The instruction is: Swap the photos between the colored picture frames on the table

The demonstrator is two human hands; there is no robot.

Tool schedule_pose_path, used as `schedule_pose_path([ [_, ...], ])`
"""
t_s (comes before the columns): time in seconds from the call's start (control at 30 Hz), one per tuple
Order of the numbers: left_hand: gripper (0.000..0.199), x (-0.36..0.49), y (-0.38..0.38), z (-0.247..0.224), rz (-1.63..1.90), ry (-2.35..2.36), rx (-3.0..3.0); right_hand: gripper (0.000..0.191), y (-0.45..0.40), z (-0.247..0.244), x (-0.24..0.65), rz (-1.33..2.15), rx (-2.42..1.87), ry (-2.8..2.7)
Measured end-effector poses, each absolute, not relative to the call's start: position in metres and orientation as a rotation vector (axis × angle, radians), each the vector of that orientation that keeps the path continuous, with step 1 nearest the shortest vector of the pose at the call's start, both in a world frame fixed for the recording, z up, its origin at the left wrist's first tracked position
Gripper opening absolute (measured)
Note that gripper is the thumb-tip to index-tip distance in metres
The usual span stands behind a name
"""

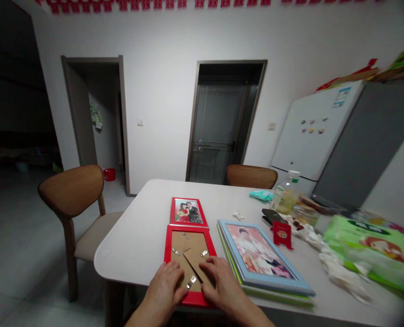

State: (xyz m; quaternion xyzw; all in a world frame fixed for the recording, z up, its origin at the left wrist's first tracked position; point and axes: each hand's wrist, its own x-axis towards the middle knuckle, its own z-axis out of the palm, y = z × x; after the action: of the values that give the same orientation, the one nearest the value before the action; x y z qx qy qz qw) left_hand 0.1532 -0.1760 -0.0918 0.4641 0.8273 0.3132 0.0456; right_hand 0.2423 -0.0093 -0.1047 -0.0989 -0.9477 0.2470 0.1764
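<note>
While the left hand [163,286] and right hand [222,281] lie flat on the back of a red picture frame [188,245], fingers [215,268] slightly apart, even pressure steadies it on the table [137,236].

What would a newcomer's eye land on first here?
The left hand and right hand resting on a red picture frame, lying back-up with its metal clips showing at the white table's near edge. Just beyond sits a red-framed couple's photo; to the right, a light-blue picture frame tops other frames.
</note>
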Motion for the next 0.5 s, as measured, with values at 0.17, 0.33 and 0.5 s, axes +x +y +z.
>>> schedule_pose_path([
  [0.17, 0.048, 0.156, -0.181, -0.099, 0.859, 2.532, 1.456, 0.031, -0.009, -0.103, 0.243, 0.548, -0.263, -2.714],
  [0.33, 0.036, 0.157, -0.184, -0.091, 0.772, 2.526, 1.448, 0.026, 0.001, -0.094, 0.233, 0.433, -0.305, -2.751],
  [0.5, 0.041, 0.158, -0.183, -0.086, 0.696, 2.537, 1.431, 0.024, 0.015, -0.097, 0.214, 0.264, -0.411, -2.771],
])
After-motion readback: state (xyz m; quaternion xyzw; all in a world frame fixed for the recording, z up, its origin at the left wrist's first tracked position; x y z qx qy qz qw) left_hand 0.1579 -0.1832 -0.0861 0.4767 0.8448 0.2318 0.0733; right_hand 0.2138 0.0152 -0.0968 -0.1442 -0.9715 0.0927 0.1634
